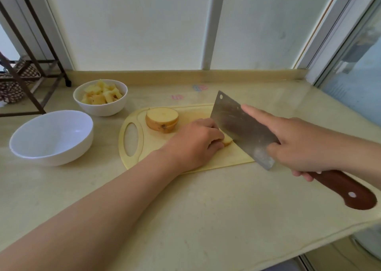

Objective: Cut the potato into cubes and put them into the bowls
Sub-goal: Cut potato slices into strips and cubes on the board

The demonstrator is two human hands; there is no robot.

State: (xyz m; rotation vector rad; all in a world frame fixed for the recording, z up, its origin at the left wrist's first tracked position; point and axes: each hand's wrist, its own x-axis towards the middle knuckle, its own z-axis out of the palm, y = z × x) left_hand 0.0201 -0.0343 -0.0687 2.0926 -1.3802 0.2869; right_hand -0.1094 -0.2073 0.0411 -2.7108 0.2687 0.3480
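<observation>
Left hand (195, 141), fingers curled, pinned a potato piece (227, 141) on the cutting board (144, 149) right against the cleaver (241, 128), gripped by the right hand (305, 147) with forefinger straight along the blade; likely hazard: piece slipping, edge meeting knuckles.
</observation>
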